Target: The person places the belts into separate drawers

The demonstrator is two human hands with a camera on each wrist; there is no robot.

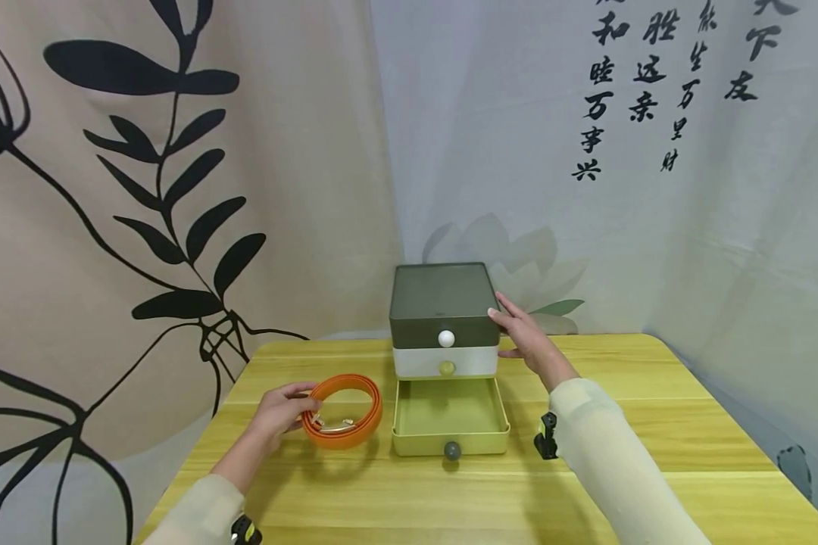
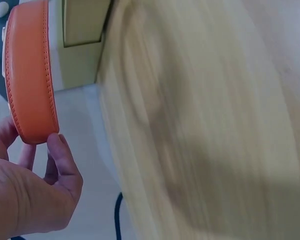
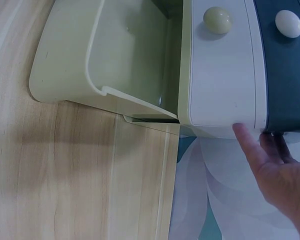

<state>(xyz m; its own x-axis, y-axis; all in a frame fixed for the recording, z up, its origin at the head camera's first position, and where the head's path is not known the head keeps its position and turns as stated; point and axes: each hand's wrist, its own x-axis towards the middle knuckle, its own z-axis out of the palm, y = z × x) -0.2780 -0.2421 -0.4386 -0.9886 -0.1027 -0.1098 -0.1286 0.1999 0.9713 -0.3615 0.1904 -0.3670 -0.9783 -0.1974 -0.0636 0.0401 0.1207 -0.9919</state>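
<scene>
A coiled orange belt (image 1: 344, 437) with a silvery buckle is pinched by the thumb and fingers of my left hand (image 1: 279, 412) at its left side. In the left wrist view the stitched outer face of the belt (image 2: 31, 75) stands over the tabletop's edge. To its right is a three-tier drawer box (image 1: 443, 291), dark green above, white in the middle and yellow-green below. Its bottom drawer (image 1: 450, 446) is pulled out toward me, its inner floor showing. My right hand (image 1: 528, 341) touches the box's right side, fingers extended; the right wrist view shows a fingertip at the white tier's edge.
The box stands near the back of a light wooden table (image 1: 586, 469). A printed cloth (image 1: 313, 189) with dark plants and writing hangs behind. Round knobs mark the drawers, including a white knob (image 1: 446, 338) and a grey knob (image 1: 453, 451).
</scene>
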